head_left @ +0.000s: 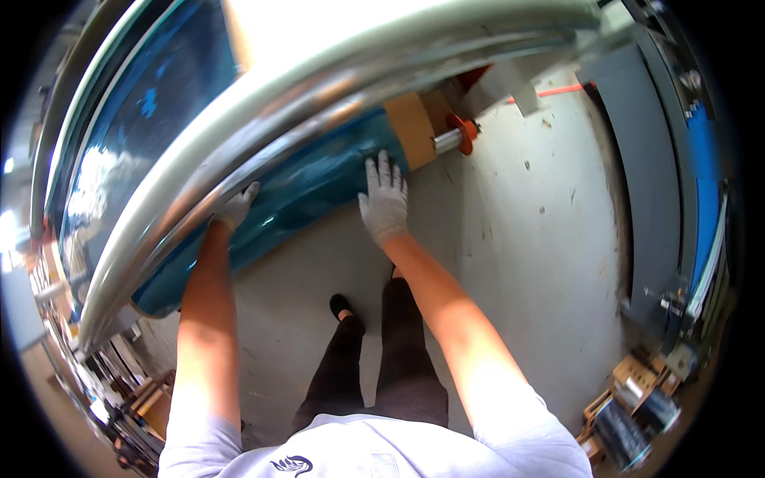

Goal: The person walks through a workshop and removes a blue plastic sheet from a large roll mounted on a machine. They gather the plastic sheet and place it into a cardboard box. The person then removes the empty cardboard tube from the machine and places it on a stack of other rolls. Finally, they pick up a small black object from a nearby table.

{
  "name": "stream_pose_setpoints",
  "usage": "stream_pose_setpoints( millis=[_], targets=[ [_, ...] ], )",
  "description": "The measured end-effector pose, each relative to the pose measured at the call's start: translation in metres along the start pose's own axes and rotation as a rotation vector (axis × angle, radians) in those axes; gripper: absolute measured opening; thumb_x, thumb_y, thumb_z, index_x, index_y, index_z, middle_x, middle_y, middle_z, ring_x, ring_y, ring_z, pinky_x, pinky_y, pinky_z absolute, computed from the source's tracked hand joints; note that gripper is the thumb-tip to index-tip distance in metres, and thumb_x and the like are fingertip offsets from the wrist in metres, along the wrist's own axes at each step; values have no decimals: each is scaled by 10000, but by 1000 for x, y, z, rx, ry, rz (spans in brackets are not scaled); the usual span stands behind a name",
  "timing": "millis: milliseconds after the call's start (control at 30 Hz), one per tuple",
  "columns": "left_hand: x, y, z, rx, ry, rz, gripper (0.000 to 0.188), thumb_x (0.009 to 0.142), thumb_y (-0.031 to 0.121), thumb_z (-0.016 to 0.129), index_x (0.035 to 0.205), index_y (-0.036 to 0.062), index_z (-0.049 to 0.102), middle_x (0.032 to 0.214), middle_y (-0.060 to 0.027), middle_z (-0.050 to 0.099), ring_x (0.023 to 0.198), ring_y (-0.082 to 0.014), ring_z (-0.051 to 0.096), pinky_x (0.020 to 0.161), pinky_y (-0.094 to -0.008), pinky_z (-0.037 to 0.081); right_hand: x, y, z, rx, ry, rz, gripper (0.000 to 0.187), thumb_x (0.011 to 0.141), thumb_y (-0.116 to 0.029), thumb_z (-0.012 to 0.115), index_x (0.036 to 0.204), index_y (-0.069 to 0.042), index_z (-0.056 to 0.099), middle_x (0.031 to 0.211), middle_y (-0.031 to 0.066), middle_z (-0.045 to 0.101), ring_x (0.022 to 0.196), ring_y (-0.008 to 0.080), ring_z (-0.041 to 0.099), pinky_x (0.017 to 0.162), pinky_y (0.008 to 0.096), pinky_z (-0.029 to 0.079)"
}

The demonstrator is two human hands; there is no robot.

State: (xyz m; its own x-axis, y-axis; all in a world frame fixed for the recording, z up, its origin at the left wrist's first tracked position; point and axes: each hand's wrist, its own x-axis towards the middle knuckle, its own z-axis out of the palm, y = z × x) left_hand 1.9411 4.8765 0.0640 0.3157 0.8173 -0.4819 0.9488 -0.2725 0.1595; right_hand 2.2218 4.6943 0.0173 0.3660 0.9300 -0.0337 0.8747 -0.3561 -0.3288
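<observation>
A large roll of glossy blue-green film [311, 187] lies slantwise in front of me, below a machine's long metal rollers [263, 155]. My right hand [384, 203], in a pale glove, rests flat on the film near the roll's right end, fingers stretched and slightly apart. Further left, my gloved left hand [236, 209] touches the roll close beneath the rollers; a stretched digit shows, the other fingers are partly hidden. A brown cardboard core [412, 131] sticks out of the roll's right end. Beyond it is a metal shaft [448, 141] with an orange-red collar [462, 134].
A pale curved machine bar [135, 215] arches over the roll. Grey machine panels [645, 159] stand at the right. Wrapped dark rolls [621, 434] lie by wooden crates at the lower right. My feet stand on the grey floor [526, 231].
</observation>
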Motion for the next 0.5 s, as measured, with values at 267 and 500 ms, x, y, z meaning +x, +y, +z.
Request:
stream_pose_setpoints(
  millis=[267, 500],
  targets=[
    [25, -61, 94, -512, 641, 257, 312, 970, 364, 489, 990, 79, 614, 944, -51, 582, 891, -210, 507, 801, -368, 448, -11, -23, -22, 8, -187, -116, 627, 794, -299, 705, 1341, -102, 471, 1485, 170, 355, 1236, 336, 486, 992, 451, 422],
    [-64, -18, 26, -250, 170, -19, 513, 903, 413, 553, 1359, 193, 476, 1408, -120, 464, 1330, -315, 394, 1059, -489, 316, -32, -64, -7, -111, -182, -227, 623, 804, -252, 691, 1365, -133, 448, 1491, 194, 317, 1281, 363, 432, 1010, 453, 418]
  ],
)
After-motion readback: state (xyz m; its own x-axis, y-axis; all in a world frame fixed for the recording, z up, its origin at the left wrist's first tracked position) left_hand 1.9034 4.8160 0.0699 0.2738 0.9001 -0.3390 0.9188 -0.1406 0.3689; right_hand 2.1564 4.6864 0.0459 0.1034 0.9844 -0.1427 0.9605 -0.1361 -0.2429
